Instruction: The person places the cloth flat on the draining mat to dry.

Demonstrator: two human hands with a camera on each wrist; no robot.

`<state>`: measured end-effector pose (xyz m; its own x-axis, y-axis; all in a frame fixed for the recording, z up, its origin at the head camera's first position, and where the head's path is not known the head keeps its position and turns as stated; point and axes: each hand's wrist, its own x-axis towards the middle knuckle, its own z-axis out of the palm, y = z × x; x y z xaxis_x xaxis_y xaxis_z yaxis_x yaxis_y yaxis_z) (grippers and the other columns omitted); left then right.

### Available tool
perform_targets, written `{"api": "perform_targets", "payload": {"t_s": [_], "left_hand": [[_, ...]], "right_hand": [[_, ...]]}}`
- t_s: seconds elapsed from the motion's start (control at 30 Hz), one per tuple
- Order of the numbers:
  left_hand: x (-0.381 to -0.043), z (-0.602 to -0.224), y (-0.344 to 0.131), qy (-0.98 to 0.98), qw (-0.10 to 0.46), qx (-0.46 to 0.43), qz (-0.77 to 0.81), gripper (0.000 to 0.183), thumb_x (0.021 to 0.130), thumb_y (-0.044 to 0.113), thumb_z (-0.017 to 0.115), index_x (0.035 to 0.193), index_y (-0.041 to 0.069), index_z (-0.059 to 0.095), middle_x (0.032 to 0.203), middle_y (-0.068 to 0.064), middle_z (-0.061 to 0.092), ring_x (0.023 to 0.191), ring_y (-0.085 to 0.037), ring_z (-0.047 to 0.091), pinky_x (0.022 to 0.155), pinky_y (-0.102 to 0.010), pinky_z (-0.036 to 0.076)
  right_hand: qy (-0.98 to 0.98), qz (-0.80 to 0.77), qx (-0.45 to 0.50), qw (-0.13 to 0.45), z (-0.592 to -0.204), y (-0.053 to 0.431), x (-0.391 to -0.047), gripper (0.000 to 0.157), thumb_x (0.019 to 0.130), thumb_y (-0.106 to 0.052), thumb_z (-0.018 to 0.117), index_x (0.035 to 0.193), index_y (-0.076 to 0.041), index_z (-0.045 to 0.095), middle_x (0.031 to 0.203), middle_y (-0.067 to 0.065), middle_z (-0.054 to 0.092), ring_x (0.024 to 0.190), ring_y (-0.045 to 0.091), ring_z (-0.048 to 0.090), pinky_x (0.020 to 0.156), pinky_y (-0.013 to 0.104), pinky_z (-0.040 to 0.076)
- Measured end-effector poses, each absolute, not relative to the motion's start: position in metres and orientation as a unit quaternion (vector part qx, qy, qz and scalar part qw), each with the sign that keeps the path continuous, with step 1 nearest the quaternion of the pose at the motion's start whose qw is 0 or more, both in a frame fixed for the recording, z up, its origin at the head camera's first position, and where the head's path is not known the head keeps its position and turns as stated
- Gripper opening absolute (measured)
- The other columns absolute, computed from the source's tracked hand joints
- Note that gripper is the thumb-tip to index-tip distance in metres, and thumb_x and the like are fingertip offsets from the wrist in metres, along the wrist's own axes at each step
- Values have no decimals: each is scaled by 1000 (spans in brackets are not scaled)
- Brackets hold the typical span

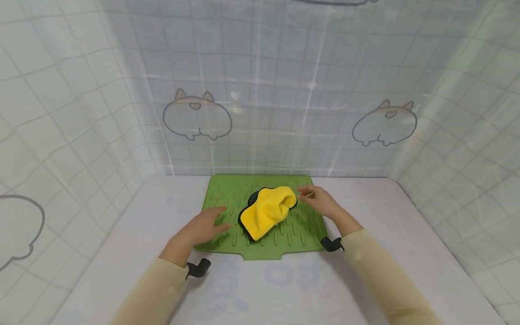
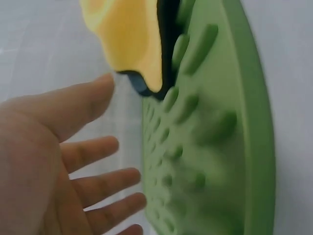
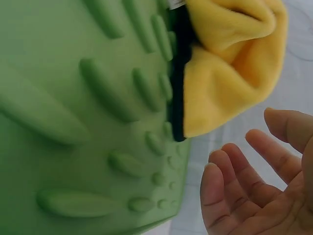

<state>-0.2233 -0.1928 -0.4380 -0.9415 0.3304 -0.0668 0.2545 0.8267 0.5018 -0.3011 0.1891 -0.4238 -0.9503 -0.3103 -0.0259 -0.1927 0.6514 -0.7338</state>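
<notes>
Yellow cloth (image 1: pixel 268 214) with black edging lies rumpled between the two sets of fingertips, one flat corner toward the left fingers and a folded, looped end toward the right ones.

Leftmost, behind the left fingers, come a cream sleeve (image 1: pixel 152 293) and a black wrist mount (image 1: pixel 199 268). The left hand (image 1: pixel 201 227) has its fingers straight and spread, thumb well away from the rest; the fingertips are near the cloth's corner, apart from it. Beyond them, on the backdrop, is a corgi-rump drawing (image 1: pixel 197 118). Under the cloth, stretching from the left fingertips to the right ones, lies a green ridged mat (image 1: pixel 302 232). A small white tag (image 3: pixel 177 4) shows at the cloth's edge, past the right fingertips. The right hand (image 1: pixel 322 201) has loosely bent fingers, thumb held apart from them, just beside the looped end without touching.
</notes>
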Motion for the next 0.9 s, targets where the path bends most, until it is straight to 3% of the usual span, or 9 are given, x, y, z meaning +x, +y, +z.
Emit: {"api": "perform_targets", "payload": {"t_s": [0.4, 0.67, 0.9], "left_hand": [[-238, -442, -152, 949, 89, 162, 257, 66, 100, 39, 62, 153, 7, 40, 154, -15, 43, 142, -37, 38, 115, -54, 31], [-239, -448, -143, 953, 96, 175, 229, 59, 98, 37, 66, 149, 13, 49, 150, -14, 48, 141, -39, 39, 115, -58, 29], [-237, -453, -140, 959, 73, 173, 213, 50, 95, 33, 71, 139, 14, 60, 142, -16, 53, 135, -40, 44, 110, -58, 35]], "right_hand": [[891, -407, -166, 115, -438, 188, -320, 50, 105, -26, 55, 150, -6, 45, 142, 24, 50, 127, 43, 51, 97, 55, 49], [865, -435, -201, 150, -447, 186, -335, 56, 106, -31, 52, 157, -12, 35, 154, 21, 37, 140, 42, 37, 108, 62, 36], [850, -460, -196, 168, -452, 184, -341, 52, 108, -30, 47, 157, -14, 36, 158, 17, 35, 144, 38, 33, 115, 59, 29]]}}
